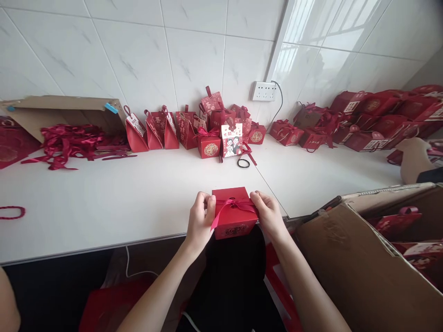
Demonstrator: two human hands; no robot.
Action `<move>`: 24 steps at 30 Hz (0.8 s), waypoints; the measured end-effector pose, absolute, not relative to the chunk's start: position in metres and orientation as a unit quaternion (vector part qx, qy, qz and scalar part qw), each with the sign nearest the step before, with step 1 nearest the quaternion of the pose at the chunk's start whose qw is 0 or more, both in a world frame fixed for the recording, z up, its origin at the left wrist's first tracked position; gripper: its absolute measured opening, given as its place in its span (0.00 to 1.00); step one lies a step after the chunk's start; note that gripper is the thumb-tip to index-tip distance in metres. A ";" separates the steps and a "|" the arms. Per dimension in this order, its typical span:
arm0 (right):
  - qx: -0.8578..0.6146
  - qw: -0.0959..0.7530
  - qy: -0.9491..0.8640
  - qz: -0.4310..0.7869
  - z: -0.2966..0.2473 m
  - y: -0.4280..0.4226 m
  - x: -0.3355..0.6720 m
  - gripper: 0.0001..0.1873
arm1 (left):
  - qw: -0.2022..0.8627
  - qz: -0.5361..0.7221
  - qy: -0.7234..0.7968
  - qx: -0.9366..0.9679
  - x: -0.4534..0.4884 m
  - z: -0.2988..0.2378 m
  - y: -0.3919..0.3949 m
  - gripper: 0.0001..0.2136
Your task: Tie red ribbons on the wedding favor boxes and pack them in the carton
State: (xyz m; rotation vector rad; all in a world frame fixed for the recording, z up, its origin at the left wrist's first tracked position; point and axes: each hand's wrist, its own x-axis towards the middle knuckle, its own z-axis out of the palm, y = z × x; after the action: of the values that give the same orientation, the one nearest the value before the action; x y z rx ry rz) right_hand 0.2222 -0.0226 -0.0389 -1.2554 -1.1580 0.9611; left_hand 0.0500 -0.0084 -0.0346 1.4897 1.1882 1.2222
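A red gift box (232, 213) with a dark round emblem on its front stands at the table's front edge, between my hands. Across its top runs a crimson satin ribbon (238, 203), crossed or knotted at the middle. My left hand (200, 213) is closed at the box's left side, pinching one end of the ribbon, with a tail hanging down in front. At the right side my right hand (268, 212) has thumb and fingers closed on the other end. Both hands are close against the box; the fingertips are partly hidden.
Loose ribbons (72, 140) spill from a cardboard box (62, 105) at left. Finished boxes (210, 146) line the wall, with more stacked (380, 110) at right. A large carton (346, 249) stands front right. Another person's arm (413, 159) reaches in at far right.
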 end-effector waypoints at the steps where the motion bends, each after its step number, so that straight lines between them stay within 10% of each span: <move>1: -0.551 0.546 -0.503 0.381 -0.038 -0.024 0.223 0.24 | 0.421 0.490 0.477 0.596 0.050 -0.034 -0.008 0.15; 7: -0.528 0.487 -0.696 0.003 -0.006 -0.045 0.214 0.09 | 0.434 0.494 0.450 0.605 0.048 -0.032 -0.001 0.15; 12: -0.486 0.341 -0.802 -0.063 0.006 -0.042 0.193 0.10 | 0.453 0.506 0.430 0.595 0.050 -0.034 0.000 0.16; 24: -0.337 0.454 -0.807 -0.170 -0.030 -0.060 0.191 0.06 | 0.375 0.524 0.468 0.605 0.055 -0.036 0.001 0.14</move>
State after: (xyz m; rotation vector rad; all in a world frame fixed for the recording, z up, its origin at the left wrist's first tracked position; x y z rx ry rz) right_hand 0.1908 -0.0596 -0.0295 -0.8315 -1.9916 -0.4201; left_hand 0.0554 0.0008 -0.0357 1.5490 1.1977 1.3418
